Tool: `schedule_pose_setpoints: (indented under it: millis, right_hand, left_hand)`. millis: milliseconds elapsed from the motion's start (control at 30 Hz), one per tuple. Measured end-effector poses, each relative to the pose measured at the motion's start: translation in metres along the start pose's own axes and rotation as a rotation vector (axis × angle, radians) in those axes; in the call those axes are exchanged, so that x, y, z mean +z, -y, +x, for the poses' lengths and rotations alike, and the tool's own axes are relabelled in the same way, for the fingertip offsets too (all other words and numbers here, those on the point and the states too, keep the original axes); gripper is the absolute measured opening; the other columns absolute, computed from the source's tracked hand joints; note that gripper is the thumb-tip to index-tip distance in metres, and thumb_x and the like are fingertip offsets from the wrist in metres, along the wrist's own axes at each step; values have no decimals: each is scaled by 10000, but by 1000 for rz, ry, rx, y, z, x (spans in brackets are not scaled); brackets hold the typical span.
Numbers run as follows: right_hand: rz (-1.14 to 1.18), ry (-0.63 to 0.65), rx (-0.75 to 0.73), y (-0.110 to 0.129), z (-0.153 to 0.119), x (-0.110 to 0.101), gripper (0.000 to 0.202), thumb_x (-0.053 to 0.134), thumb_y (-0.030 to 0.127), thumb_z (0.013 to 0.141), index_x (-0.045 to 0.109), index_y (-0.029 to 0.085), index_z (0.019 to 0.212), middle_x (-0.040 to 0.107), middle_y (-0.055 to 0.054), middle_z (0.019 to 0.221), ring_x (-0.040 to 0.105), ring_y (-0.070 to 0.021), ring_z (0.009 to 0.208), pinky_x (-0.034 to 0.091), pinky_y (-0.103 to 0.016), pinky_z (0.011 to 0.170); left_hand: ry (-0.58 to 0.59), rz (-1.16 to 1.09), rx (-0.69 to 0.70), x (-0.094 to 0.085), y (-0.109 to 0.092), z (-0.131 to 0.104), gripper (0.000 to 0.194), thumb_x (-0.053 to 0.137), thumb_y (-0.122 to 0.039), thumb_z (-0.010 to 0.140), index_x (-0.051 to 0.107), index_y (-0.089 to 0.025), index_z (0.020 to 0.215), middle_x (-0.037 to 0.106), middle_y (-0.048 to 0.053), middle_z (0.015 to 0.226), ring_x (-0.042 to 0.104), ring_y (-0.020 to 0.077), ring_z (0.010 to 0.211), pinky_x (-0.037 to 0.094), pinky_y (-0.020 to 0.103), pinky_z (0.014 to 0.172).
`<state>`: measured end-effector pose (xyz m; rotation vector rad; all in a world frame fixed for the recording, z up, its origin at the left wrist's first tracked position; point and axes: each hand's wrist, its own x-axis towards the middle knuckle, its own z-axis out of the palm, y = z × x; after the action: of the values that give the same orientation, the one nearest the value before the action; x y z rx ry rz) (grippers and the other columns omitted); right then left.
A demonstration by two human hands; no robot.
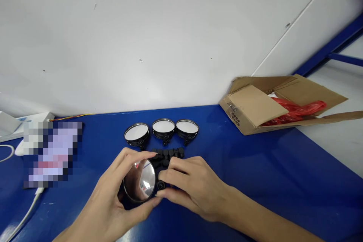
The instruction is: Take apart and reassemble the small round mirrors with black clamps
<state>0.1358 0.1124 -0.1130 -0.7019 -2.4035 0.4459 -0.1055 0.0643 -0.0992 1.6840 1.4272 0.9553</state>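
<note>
My left hand point(113, 193) is wrapped round the rim of a round mirror point(147, 179), whose reflective face is turned up. Close on its right, my right hand point(195, 185) pinches a small black round fitting point(161, 185) at the mirror's edge. Beyond the hands, a left mirror point(136, 132), a middle mirror point(163, 126) and a right mirror point(187, 126) stand in a row, each with a black mount at its near side. Several small black parts point(171, 153) lie between that row and my hands, partly covered by my fingers.
An open cardboard box point(252, 107) with a red plastic bag point(297, 109) stands at the right back of the blue table point(255, 170). At the left lie a blurred phone-like device point(53, 155) and its white cable point(27, 215). A white wall rises behind.
</note>
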Motion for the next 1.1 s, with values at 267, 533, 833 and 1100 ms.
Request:
schedule_pose_setpoints:
  millis: [267, 533, 833, 1100]
  right_hand:
    - [669, -22, 463, 20, 5, 5, 162, 903, 278, 956, 751, 225, 973, 630, 66, 850, 570, -75, 704, 441, -204, 617]
    - [878, -42, 608, 23, 7, 9, 268, 1004, 317, 859, 775, 230, 968, 693, 54, 940, 598, -85, 761, 452, -220, 646]
    - [785, -75, 564, 18, 4, 14, 249, 1027, 352, 839, 819, 237, 915, 674, 58, 882, 592, -79, 751, 450, -228, 652]
    - [757, -46, 502, 17, 5, 8, 234, 1000, 320, 874, 791, 217, 872, 662, 59, 860, 571, -74, 744, 438, -218, 648]
  left_hand:
    - [-107, 33, -66, -4, -5, -1, 393, 820, -430, 884, 608, -330, 1199, 619, -42, 866, 504, 150, 646, 421, 270, 541]
    - [-184, -21, -99, 1, -12, -2, 467, 901, -466, 822, 598, -333, 1152, 555, -56, 903, 478, 140, 687, 408, 256, 569]
    - [-190, 50, -7, -3, -4, 0, 495, 972, -493, 787, 655, -376, 1149, 552, -78, 891, 501, 118, 636, 456, 241, 575]
    - [-177, -5, -100, -5, -5, 1, 592, 1024, -478, 694, 658, -401, 1154, 540, -90, 847, 498, 122, 637, 458, 245, 597]
